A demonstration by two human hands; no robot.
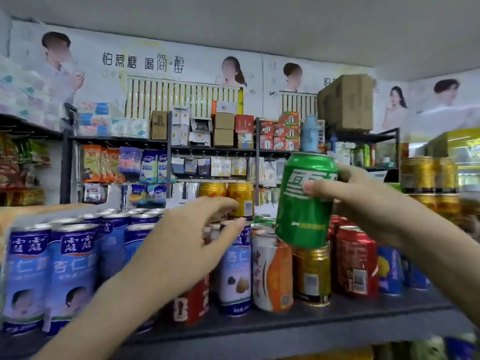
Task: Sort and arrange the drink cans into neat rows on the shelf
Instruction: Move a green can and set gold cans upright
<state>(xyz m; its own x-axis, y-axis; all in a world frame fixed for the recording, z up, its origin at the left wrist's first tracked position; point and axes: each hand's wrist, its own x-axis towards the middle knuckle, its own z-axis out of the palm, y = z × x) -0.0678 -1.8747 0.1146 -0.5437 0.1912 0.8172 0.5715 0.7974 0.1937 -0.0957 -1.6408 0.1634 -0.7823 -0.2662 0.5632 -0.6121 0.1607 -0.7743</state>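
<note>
My right hand (363, 201) is clamped on a green can (305, 201), thumb across its label, holding it slightly tilted just above a gold can (311, 275) on the dark shelf (337, 318). My left hand (189, 245) hovers with fingers spread and empty over the middle cans, near a blue-and-white can (235, 271). Blue cans (49, 271) crowd the left in rows; red cans (357, 261) stand right of the gold one. A bare strip of shelf runs along the near edge, widest toward the right.
</note>
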